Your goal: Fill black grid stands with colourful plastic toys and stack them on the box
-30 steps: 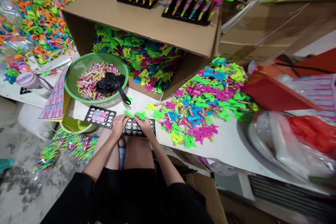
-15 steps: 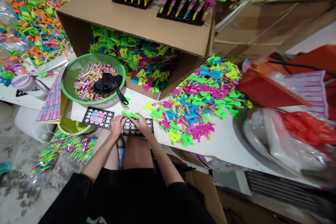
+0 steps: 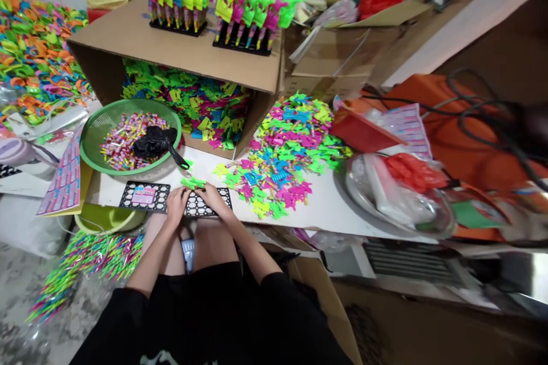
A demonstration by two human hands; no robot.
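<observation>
A bright green plastic toy piece is pinched between my two hands at the table's front edge. My left hand closes its fingers on the left end, and my right hand grips the right end. Below them a black rack with honeycomb holes lies along the edge, a pink-and-blue label on its left part. To the right spreads a heap of similar toy pieces in pink, green, yellow and blue. Fingertip details are too small to make out.
Behind my left hand stands a green basket of small coloured tubes with a black plastic bag on top. A cardboard box full of toy pieces lies behind, filled black racks on it. A metal basin sits right.
The camera view has swung to the right, so the scene shifts left in the picture. Both hands still hold the green toy piece over the rack.
</observation>
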